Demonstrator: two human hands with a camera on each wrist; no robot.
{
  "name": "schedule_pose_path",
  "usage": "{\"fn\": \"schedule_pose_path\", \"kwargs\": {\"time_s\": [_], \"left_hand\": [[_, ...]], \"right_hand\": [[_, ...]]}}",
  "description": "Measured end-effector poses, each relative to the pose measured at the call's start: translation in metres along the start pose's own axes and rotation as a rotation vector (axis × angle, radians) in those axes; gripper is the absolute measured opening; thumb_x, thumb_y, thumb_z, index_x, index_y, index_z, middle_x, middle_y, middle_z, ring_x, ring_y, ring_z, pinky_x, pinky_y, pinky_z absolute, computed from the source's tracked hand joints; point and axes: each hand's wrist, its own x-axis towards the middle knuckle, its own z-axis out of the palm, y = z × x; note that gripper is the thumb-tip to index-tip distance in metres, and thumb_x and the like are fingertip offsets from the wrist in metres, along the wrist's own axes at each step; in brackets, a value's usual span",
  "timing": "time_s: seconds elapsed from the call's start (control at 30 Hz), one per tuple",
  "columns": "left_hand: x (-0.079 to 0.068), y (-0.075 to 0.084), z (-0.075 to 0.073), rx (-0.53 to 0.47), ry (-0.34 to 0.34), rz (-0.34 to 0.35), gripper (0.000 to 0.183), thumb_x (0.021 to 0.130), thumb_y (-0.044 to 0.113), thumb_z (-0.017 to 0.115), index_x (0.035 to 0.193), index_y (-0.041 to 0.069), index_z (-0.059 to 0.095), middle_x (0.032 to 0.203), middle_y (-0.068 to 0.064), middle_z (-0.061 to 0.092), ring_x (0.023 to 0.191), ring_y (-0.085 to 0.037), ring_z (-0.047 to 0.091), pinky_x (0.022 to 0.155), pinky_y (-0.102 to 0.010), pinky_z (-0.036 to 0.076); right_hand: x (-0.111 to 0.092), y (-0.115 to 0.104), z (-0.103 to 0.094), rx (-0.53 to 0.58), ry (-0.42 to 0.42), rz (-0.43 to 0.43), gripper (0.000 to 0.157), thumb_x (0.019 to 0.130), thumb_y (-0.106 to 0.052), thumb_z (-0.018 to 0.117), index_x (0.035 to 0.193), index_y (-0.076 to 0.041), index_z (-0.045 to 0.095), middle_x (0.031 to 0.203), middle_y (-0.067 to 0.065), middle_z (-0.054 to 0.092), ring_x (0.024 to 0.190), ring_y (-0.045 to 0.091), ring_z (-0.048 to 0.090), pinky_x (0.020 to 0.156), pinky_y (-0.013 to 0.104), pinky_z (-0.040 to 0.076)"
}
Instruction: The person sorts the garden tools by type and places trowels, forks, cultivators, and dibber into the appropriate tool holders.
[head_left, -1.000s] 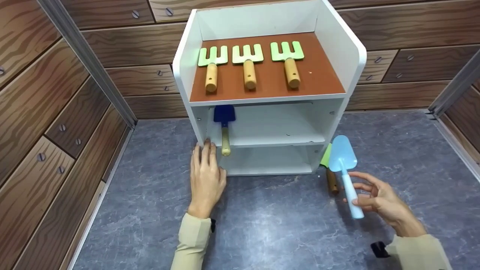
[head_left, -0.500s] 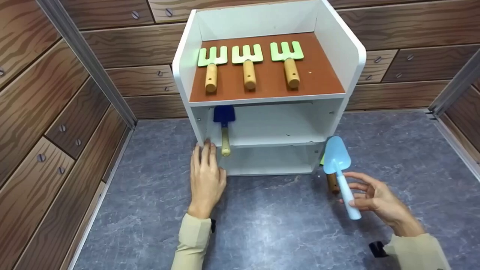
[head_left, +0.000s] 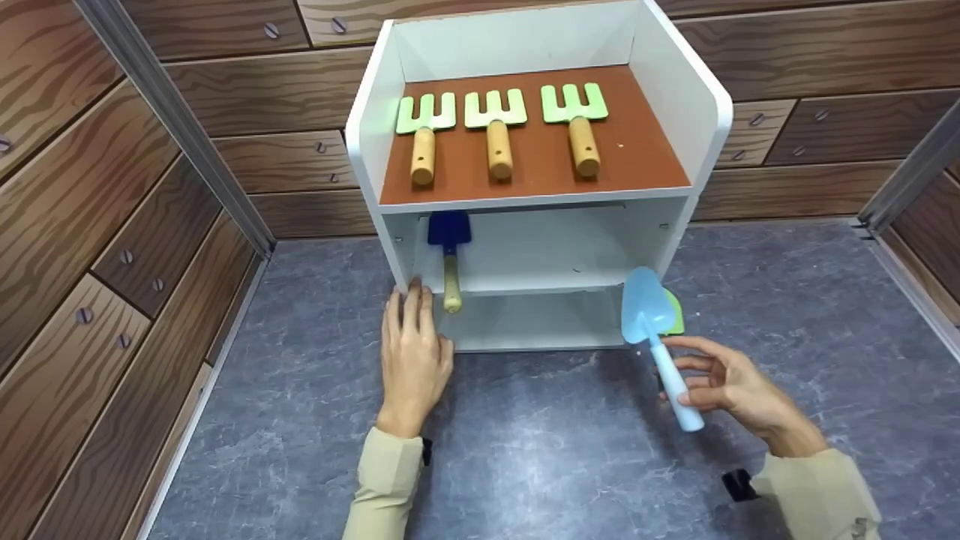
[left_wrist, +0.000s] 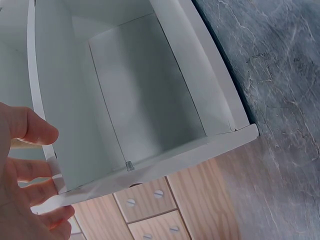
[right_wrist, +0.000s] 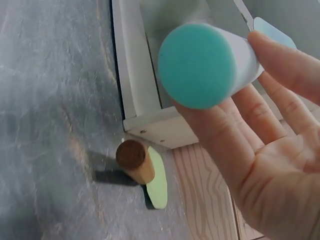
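Note:
My right hand (head_left: 739,390) pinches a light blue hand trowel (head_left: 651,311) by its handle, with the blade pointing up in front of the shelf's lower right corner. In the right wrist view, the handle's round teal end (right_wrist: 197,65) faces the camera, between thumb and fingers. My left hand (head_left: 412,352) touches the front edge of the left side panel of the white shelf unit (head_left: 540,201); the left wrist view shows its fingertips (left_wrist: 42,192) at that edge. Near the left hand, a dark blue spade (head_left: 449,229) with a pale wooden handle stands on the middle shelf, leaning back.
Three green hand forks (head_left: 497,127) with wooden handles lie in a row on the brown top board (head_left: 637,150). A green-bladed tool (right_wrist: 157,182) with a brown wooden handle is on the grey floor beside the unit's right side. Wood-patterned walls (head_left: 825,52) surround the area.
My right hand has moved left with the light blue trowel, whose blade now overlaps the shelf's lower right corner. The left hand and the tools on the shelves have stayed put.

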Motion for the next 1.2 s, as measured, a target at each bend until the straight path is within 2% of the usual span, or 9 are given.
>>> {"fn": "schedule_pose_path", "kwargs": {"time_s": [0.23,0.43,0.6,0.97,1.2], "left_hand": [[0.0,0.0,0.0,-0.001,-0.012,-0.003,0.062,0.076,-0.002,0.066,0.136,-0.013,0.053,0.144,-0.026,0.05,0.131,-0.051,0.044,0.114,-0.056,0.033],[0.0,0.0,0.0,0.002,-0.018,-0.004,0.062,0.076,-0.003,0.067,0.136,-0.013,0.053,0.144,-0.027,0.05,0.131,-0.051,0.044,0.113,-0.057,0.035],[0.0,0.0,0.001,0.002,-0.019,-0.004,0.063,0.076,-0.002,0.067,0.136,-0.013,0.053,0.144,-0.026,0.05,0.131,-0.051,0.044,0.113,-0.057,0.035],[0.0,0.001,0.0,0.006,-0.011,-0.003,0.062,0.076,-0.002,0.066,0.135,-0.013,0.054,0.143,-0.027,0.051,0.131,-0.051,0.044,0.114,-0.056,0.034],[0.001,0.001,0.001,0.0,-0.007,-0.011,0.063,0.075,-0.003,0.069,0.135,-0.013,0.054,0.142,-0.027,0.052,0.131,-0.051,0.044,0.116,-0.055,0.031]], "right_hand": [[0.011,-0.007,0.006,-0.039,0.003,-0.008,0.067,0.086,0.016,0.064,0.147,-0.006,0.05,0.119,0.008,0.067,0.095,0.034,0.073,0.076,0.047,0.061],[0.021,-0.013,0.013,-0.055,0.013,0.011,0.069,0.084,0.016,0.066,0.148,-0.003,0.048,0.118,0.009,0.067,0.094,0.034,0.073,0.077,0.048,0.061],[0.026,-0.017,0.017,-0.086,0.009,0.011,0.072,0.084,0.015,0.065,0.15,0.006,0.039,0.117,0.006,0.069,0.093,0.031,0.073,0.077,0.047,0.061],[0.042,-0.03,0.027,-0.149,0.025,0.077,0.077,0.085,0.009,0.07,0.152,0.009,0.032,0.124,0.014,0.064,0.095,0.034,0.073,0.075,0.045,0.062],[0.052,-0.038,0.033,-0.167,0.031,0.081,0.077,0.085,0.008,0.07,0.153,0.006,0.034,0.127,0.019,0.061,0.094,0.034,0.073,0.065,0.033,0.059]]}}
